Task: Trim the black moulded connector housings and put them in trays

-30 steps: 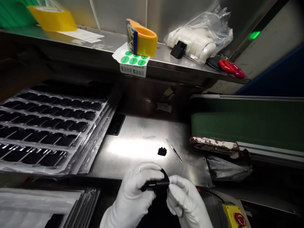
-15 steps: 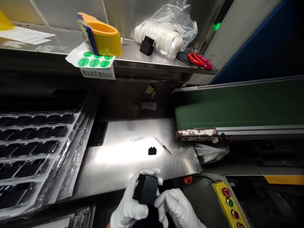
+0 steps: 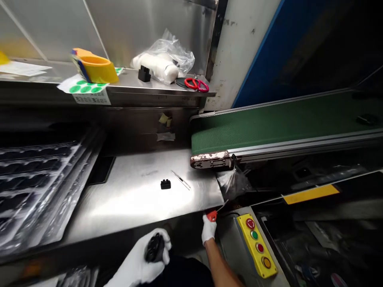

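Observation:
My gloved left hand (image 3: 149, 255), low in the view, is closed around a black plastic housing (image 3: 154, 247) tilted so its dark end faces up. Past the front edge of the steel table, my gloved right hand (image 3: 209, 230) is stretched out. Its fingers are closed on a red-handled tool (image 3: 212, 216), from which a thin metal shaft points up and right; most of the grip is hidden. On the table lie a small black plastic piece (image 3: 165, 184) and, to its right, slim metal tweezers (image 3: 180, 179).
Stacked clear trays (image 3: 67, 191) of black parts stand at left beside a dark flat device (image 3: 102, 170). A green conveyor belt (image 3: 269, 123) runs off right. Nearer is a yellow button box (image 3: 257, 245). The shelf above holds a yellow tape dispenser (image 3: 100, 71) and red scissors (image 3: 196, 83).
My right hand has left the black housing, reached right and taken hold of the red-handled tool. My left hand keeps the housing, now turned. The view has swung to the right.

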`<state>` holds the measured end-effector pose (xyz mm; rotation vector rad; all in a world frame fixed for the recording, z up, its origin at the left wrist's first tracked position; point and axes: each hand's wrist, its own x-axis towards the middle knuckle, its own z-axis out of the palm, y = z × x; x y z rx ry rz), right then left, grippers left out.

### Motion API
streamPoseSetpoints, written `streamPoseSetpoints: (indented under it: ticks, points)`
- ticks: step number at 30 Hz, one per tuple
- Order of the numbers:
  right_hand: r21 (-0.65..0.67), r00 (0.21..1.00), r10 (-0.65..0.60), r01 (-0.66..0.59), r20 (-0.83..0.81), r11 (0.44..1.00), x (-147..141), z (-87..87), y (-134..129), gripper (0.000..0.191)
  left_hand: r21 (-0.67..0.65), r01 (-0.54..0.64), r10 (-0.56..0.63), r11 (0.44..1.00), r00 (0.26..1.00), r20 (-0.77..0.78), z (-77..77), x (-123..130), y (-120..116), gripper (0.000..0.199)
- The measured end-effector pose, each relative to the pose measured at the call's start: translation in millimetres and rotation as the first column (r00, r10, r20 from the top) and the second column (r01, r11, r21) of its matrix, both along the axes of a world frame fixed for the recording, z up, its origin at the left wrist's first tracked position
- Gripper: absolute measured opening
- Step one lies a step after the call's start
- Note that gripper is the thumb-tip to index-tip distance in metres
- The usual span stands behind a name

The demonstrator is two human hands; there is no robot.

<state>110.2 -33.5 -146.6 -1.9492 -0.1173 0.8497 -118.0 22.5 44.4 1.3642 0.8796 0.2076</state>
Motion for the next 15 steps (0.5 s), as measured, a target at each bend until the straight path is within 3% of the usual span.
streamPoseSetpoints:
  ticks: [2, 4, 6, 8, 11, 15]
  points:
    - [0.057, 0.996, 0.08, -0.081, 0.03, 0.995, 9.8, 22.1, -30.6, 0.035, 0.197, 0.021, 0.014, 0.98, 0.984, -0.178, -20.6, 9.9, -16.1, 0.035]
    - [0.106, 0.97, 0.239, -0.243, 0.051, 0.964, 21.4, 49.1, -73.2, 0.042, 0.269, 0.061, 0.014, 0.961, 0.963, -0.269, -41.0, 14.9, -29.3, 0.031]
    - [0.123, 0.884, 0.463, -0.468, 0.067, 0.875, 28.8, 74.0, -118.4, 0.034, 0.299, 0.115, -0.003, 0.947, 0.936, -0.352, -60.4, 16.4, -39.2, 0.023]
    - [0.059, 0.769, 0.638, -0.639, 0.042, 0.767, 27.4, 90.7, -157.3, 0.017, 0.321, 0.184, -0.025, 0.929, 0.897, -0.442, -79.5, 17.1, -46.7, 0.015]
    - [-0.134, 0.66, 0.75, -0.748, -0.049, 0.65, 13.0, 95.6, -192.1, 0.007, 0.298, 0.302, -0.101, 0.906, 0.835, -0.541, -107.9, 19.2, -57.1, 0.012]
    - [-0.274, 0.587, 0.804, -0.793, -0.1, 0.545, -0.5, 84.8, -199.2, 0.012, 0.189, 0.386, -0.214, 0.903, 0.785, -0.582, -135.7, 17.3, -76.8, 0.014]
